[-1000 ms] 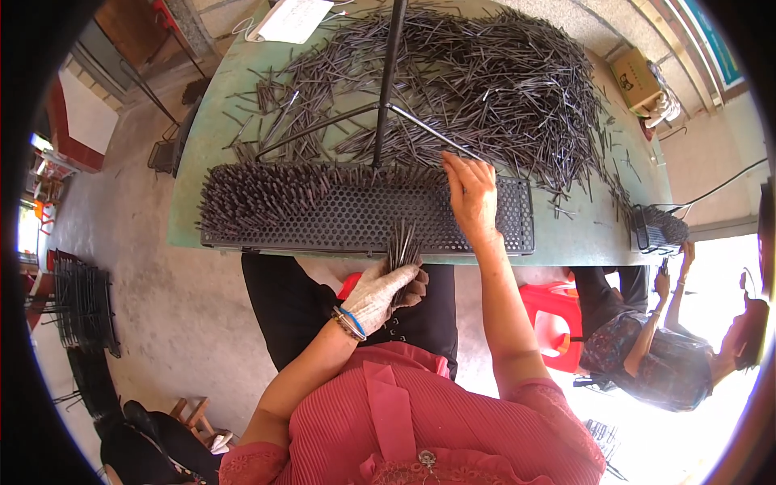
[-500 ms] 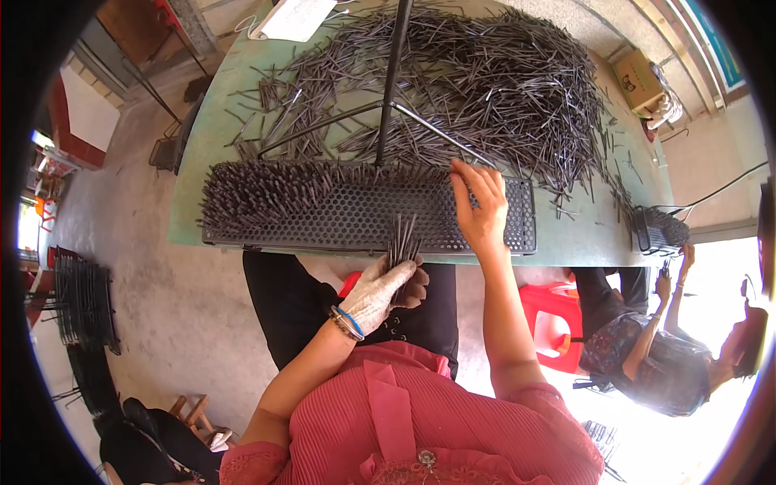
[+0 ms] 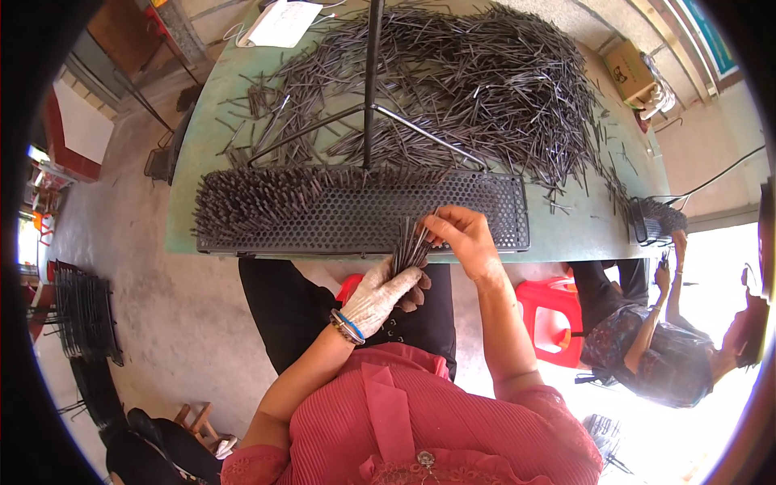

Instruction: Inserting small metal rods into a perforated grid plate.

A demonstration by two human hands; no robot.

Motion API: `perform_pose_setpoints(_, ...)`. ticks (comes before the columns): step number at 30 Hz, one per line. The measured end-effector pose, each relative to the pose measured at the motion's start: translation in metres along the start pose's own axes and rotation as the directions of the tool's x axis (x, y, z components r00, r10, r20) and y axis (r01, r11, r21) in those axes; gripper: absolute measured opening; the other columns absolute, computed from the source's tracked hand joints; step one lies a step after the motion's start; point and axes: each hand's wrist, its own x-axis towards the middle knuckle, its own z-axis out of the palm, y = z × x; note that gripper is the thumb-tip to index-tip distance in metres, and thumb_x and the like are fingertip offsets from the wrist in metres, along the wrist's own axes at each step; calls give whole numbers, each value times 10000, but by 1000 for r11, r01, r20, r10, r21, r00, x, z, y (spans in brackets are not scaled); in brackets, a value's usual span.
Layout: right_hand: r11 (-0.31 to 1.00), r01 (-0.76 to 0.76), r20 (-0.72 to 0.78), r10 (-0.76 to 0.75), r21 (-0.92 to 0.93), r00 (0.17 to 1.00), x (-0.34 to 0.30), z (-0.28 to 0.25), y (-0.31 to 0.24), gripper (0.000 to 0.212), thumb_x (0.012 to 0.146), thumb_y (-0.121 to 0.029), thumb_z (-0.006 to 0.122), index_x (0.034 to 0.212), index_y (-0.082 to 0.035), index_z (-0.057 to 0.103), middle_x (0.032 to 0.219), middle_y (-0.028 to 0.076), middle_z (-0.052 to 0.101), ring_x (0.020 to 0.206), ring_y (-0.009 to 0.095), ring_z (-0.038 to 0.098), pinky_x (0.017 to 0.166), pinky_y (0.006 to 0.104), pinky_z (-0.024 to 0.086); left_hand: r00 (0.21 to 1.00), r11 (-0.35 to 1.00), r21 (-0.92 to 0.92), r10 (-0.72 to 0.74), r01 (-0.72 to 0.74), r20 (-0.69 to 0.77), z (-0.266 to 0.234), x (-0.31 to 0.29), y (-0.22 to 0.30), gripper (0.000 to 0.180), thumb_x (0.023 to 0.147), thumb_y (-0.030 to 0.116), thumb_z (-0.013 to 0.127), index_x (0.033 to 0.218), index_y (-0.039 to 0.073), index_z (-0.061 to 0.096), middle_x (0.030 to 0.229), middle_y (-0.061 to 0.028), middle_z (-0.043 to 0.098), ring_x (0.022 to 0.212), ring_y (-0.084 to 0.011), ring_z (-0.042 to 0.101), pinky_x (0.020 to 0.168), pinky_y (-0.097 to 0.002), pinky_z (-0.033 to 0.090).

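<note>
My gloved left hand (image 3: pixel 378 296), with bracelets at the wrist, is closed around a bundle of thin dark strips (image 3: pixel 410 249), tips pointing up. Thumb and fingers of my bare right hand (image 3: pixel 462 236) are pinched at the bundle's upper right; its fingertips seem to grip a strip there. Just beyond both hands lies a long black perforated plate (image 3: pixel 477 208) at the table's near edge. Upright dark strips (image 3: pixel 250 198) fill its left part densely, and a thinner row runs along the far side. A black pole (image 3: pixel 372 89) with slanting braces stands behind the plate.
A large heap of loose dark strips (image 3: pixel 517 89) covers the far part of the green table (image 3: pixel 194 145). White paper (image 3: pixel 283 23) lies far left, a cardboard box (image 3: pixel 629 71) far right. At right another person (image 3: pixel 655 347) works by a smaller strip-filled plate (image 3: pixel 656 218) and red stool (image 3: pixel 550 319).
My right hand has come back from over the plate, down and left, to the bundle's tips. My left hand has shifted only slightly, still holding the bundle.
</note>
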Motion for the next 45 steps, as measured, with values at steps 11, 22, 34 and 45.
perform_pose_setpoints(11, 877, 403, -411, -479, -262, 775, 55, -46, -9, 181, 906, -71, 634, 1027, 63, 627, 872, 95, 712, 796, 108, 657, 746, 235, 513, 980, 977, -151, -168, 151, -107, 8, 7, -1, 287, 983, 254, 534, 1166, 35, 565, 921, -81, 653, 709, -131, 634, 600, -236, 515)
perform_pose_setpoints(22, 778, 294, -469, -585, -556, 662, 54, -34, -7, 190, 856, -137, 696, 963, 16, 664, 795, 107, 718, 703, 138, 687, 668, 273, 516, 982, 985, -126, -135, 119, -129, 3, 5, -4, 293, 980, 249, 535, 1168, 24, 550, 906, -96, 652, 710, -144, 638, 571, -239, 517)
perform_pose_setpoints(34, 755, 297, -446, -605, -585, 660, 58, -35, 4, 179, 857, -117, 701, 977, 8, 658, 802, 104, 716, 708, 142, 687, 670, 267, 517, 978, 985, -131, -135, 114, -160, 4, 7, -2, 228, 981, 230, 528, 1075, 23, 533, 914, -112, 653, 711, -148, 638, 570, -246, 522)
perform_pose_setpoints(45, 619, 336, -261, -675, -710, 690, 60, -33, 10, 185, 839, -85, 702, 989, -10, 625, 836, 124, 708, 766, 244, 704, 698, 326, 536, 983, 990, -97, -112, 99, -143, -1, 7, -4, 237, 982, 221, 523, 1084, 7, 527, 920, -115, 649, 714, -151, 639, 578, -249, 527)
